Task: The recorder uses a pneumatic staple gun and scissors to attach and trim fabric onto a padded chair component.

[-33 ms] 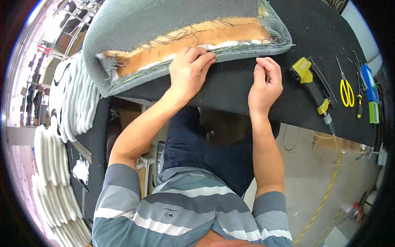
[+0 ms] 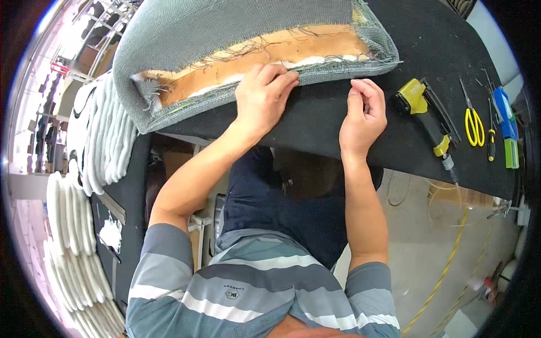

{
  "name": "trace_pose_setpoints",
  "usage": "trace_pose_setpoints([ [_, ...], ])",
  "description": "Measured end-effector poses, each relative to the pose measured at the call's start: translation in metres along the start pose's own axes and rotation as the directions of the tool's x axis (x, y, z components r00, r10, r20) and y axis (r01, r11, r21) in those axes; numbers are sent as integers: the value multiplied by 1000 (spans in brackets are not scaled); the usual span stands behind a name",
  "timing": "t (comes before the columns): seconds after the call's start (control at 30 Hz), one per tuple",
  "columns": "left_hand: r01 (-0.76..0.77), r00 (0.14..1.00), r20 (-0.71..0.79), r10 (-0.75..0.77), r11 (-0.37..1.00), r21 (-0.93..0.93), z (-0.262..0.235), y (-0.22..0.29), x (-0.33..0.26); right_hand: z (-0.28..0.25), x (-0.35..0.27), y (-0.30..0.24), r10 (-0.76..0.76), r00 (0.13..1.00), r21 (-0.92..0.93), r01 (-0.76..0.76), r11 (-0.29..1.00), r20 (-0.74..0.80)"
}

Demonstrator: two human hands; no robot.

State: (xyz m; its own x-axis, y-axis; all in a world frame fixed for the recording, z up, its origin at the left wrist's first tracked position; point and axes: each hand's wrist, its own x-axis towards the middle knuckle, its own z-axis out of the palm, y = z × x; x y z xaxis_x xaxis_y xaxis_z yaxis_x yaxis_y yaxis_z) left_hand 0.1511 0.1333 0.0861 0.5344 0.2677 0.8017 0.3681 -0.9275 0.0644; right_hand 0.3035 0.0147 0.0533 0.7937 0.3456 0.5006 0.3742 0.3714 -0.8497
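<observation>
A grey-green fabric-covered upholstered piece (image 2: 242,25) lies on the black table, with a bare wooden strip (image 2: 236,62) showing between its cloth edges. Frayed threads and white padding line that opening. My left hand (image 2: 262,98) is closed over the near rim of the piece, its fingertips pinching the fabric edge (image 2: 332,69) at the middle. To the right, clear of the piece, my right hand (image 2: 365,115) is held with thumb and fingers curled together. Whatever it may hold is too small or hidden to make out.
On the table at the right lie a yellow-and-black staple gun (image 2: 425,115) with an air hose fitting, yellow-handled scissors (image 2: 473,124), a small screwdriver (image 2: 492,143) and a blue box (image 2: 506,112). White padded rolls (image 2: 107,135) are stacked at the left. A yellow hose (image 2: 451,259) runs across the floor.
My left hand has shifted very slightly to the right along the fabric edge. My right hand stays almost where it was.
</observation>
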Motion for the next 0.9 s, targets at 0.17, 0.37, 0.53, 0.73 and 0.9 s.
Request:
trace_pose_setpoints([
  [0.17, -48, 999, 9, 48, 998, -35, 26, 19, 20, -2, 0, 3, 15, 998, 57, -12, 998, -56],
  [0.37, -80, 997, 5, 81, 991, -107, 59, 46, 44, -5, -1, 5, 69, 990, 176, -47, 983, -124],
  [0.53, -91, 996, -1, 91, 986, -137, 79, 61, 58, -6, 0, 9, 91, 986, 241, -55, 969, -141],
  [0.73, -61, 998, 3, 62, 990, -127, 88, 68, 62, -5, 3, 9, 116, 981, 292, -68, 954, -153],
  [0.9, -76, 997, 3, 78, 985, -157, 87, 69, 65, -5, 1, 10, 152, 975, 363, -84, 928, -163],
])
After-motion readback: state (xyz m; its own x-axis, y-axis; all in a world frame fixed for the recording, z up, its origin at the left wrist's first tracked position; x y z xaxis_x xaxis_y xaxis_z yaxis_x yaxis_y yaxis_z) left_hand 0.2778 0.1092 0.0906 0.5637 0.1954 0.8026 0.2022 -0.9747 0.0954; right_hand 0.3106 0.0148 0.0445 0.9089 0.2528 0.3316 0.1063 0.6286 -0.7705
